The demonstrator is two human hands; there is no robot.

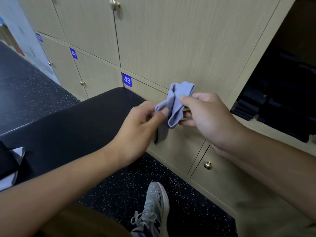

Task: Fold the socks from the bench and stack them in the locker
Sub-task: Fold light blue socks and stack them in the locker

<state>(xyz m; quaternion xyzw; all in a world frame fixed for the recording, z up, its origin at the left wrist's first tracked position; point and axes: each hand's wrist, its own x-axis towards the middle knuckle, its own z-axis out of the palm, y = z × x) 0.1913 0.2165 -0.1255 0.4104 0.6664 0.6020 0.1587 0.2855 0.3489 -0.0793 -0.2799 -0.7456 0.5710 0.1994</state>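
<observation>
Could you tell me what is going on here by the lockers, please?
A person is folding a light blue sock in mid-air, in front of the closed locker doors. The left hand pinches its lower part while the right hand grips the bunched upper part. The dark bench is on the left, with some pale fabric at its near end. The open locker on the right already holds dark folded items. The sock is not yet stacked there.

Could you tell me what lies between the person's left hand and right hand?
In the head view, a crumpled pale blue fabric sock spans the gap; the left hand and the right hand each pinch it.
</observation>
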